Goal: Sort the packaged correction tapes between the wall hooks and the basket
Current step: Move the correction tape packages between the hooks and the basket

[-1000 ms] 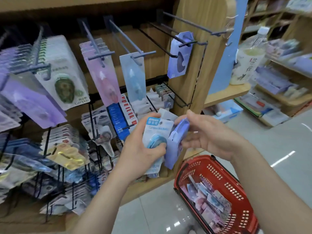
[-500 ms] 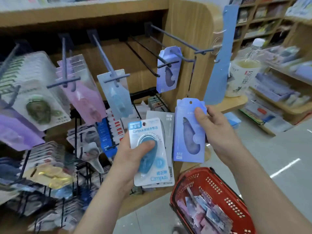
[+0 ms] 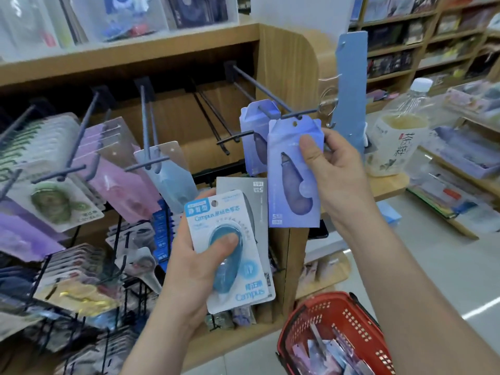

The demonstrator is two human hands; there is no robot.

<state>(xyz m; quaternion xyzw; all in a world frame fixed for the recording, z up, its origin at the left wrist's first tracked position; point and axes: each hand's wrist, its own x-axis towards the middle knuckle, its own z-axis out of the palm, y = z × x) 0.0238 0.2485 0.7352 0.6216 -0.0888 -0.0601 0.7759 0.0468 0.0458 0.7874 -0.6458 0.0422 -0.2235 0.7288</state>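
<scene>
My right hand (image 3: 334, 169) pinches a periwinkle correction tape pack (image 3: 293, 182) by its upper right and holds its hang hole just at the tip of the far right wall hook (image 3: 270, 93). One matching pack (image 3: 253, 131) hangs on that hook behind it. My left hand (image 3: 189, 269) grips a white and blue Campus tape pack (image 3: 232, 255), thumb on its blister, with a grey pack (image 3: 257, 201) behind it. The red basket (image 3: 338, 312) sits low at the right on the floor, with several packs inside.
More hooks to the left carry pale blue (image 3: 167, 174), pink (image 3: 119, 174), green (image 3: 54, 201) and purple packs. A wire rack (image 3: 89, 288) of stationery stands below them. A drink bottle (image 3: 397, 136) stands on the wooden side shelf, beside a blue hanging strip (image 3: 350, 90).
My right hand has lifted the periwinkle pack up from beside the left hand to the tip of the far right hook. The left hand keeps its two packs, now a little lower in view.
</scene>
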